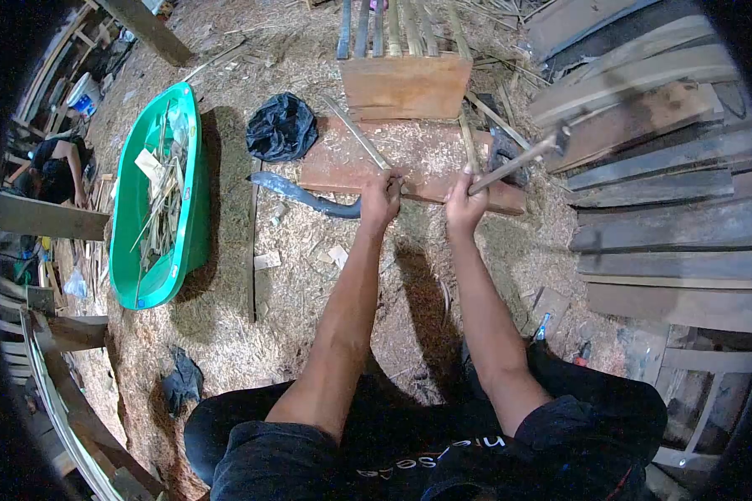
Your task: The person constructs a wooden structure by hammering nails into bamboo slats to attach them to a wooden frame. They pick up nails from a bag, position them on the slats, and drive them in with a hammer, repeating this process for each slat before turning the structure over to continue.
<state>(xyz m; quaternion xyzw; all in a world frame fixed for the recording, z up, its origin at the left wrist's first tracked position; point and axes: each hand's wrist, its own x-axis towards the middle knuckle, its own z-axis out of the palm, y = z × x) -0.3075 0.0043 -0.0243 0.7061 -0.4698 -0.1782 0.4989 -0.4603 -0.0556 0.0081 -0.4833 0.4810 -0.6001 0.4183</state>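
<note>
My left hand (381,200) is closed around the near end of a thin wooden strip (355,134), which slants up and left over a reddish plank (334,171). My right hand (465,204) grips the handle of a hammer (518,163). Its head, slightly blurred, points up and right, away from the plank. Beside my left wrist lies a dark curved piece, like a blade or sheath (305,196). Beyond the plank stands a wooden board with several slats behind it (405,88). Another narrow strip (468,142) reaches down toward my right hand.
A green plastic tub (196,150) holding wood scraps stands at left, near a crumpled black plastic bag (282,127). Several boards (668,225) lie at right. Shavings cover the ground. A small blue-handled tool (543,326) lies by my right knee. Another person (63,167) is at far left.
</note>
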